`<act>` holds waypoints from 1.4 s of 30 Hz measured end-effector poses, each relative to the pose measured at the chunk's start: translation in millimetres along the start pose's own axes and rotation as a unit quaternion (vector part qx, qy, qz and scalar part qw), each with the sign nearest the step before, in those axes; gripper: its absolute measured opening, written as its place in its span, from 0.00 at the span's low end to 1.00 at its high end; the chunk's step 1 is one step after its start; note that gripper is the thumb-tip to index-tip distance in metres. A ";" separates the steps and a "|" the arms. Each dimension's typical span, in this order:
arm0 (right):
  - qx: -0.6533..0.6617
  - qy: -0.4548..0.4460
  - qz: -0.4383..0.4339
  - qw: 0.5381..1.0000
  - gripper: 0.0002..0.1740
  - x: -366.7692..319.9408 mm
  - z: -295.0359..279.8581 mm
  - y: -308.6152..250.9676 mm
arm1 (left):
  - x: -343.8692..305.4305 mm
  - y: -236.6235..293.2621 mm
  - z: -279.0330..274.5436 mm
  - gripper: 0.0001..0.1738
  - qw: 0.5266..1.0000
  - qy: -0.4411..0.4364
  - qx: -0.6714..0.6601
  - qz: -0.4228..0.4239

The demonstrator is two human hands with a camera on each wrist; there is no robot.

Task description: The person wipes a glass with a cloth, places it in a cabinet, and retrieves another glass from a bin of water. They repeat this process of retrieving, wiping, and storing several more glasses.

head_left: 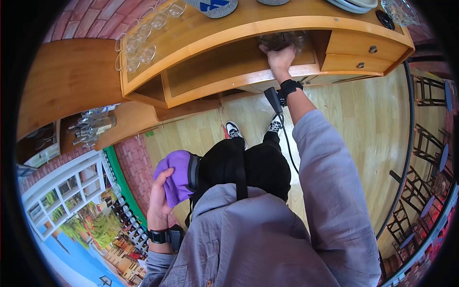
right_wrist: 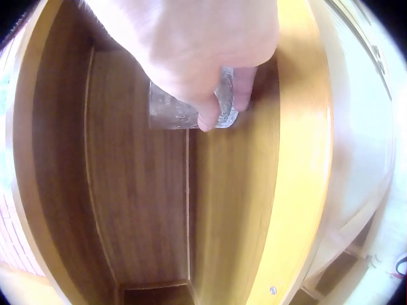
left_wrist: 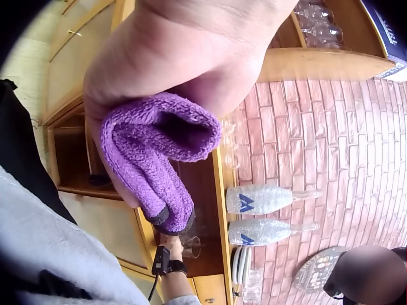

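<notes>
The right hand [head_left: 281, 60] is inserted in the open compartment [right_wrist: 229, 203] of the wooden sideboard [head_left: 224, 37], above the lower front edge and near the right end, next to two drawers [head_left: 358, 44]. Its fingers are curled around a clear glass tumbler [right_wrist: 172, 108]; the tumbler's thick base points toward the compartment floor, but contact with that floor cannot be determined. Further clear glassware [head_left: 301, 38] is located beside the right hand. The left hand [head_left: 160, 193] is positioned clear of the sideboard, at the person's left side, and grips a folded purple cloth [head_left: 177, 181] with the thumb laid along the outer face; the cloth has a dark trim at one end. On the sideboard top, stemmed glasses [head_left: 138, 50] are grouped at the left end. Two glittering silver bottles [left_wrist: 257, 199], each bearing a blue mark, stand near the middle of the top. Stacked plates [head_left: 354, 5] are placed toward the right end, followed by a small black dish [head_left: 385, 19] near the front right corner. A black strap [head_left: 290, 86] encircles the right wrist, with a cable [head_left: 287, 138] running from the attached device.
</notes>
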State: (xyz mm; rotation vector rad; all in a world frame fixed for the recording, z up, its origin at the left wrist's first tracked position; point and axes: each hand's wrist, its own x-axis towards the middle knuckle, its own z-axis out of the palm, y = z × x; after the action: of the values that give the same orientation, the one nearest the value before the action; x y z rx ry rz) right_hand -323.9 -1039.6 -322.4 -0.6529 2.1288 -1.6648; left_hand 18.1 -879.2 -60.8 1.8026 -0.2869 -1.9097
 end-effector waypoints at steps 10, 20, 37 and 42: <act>-0.099 0.019 0.041 0.994 0.30 -45.1 -32.1 -37.1 | 14.9 4.5 -36.0 0.18 0.996 -0.030 0.084 -0.008; 0.270 -0.285 0.229 0.891 0.14 -275.2 -110.2 -118.0 | 36.8 20.2 -29.7 0.20 0.915 -0.251 0.307 0.068; 0.552 0.070 0.175 0.812 0.27 -543.0 -325.6 -127.1 | -79.6 -165.0 -7.8 0.27 0.566 -0.629 0.524 -0.097; 0.509 0.257 0.114 0.813 0.30 -636.9 -427.7 -104.1 | -125.1 -286.6 16.0 0.20 0.567 -0.569 0.584 -0.120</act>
State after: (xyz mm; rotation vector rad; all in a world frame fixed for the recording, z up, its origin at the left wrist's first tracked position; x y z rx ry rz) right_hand -14.1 -359.8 -119.1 0.4071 1.1143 -2.6083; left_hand -56.6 -576.1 -85.8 0.5721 -2.2673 -3.1723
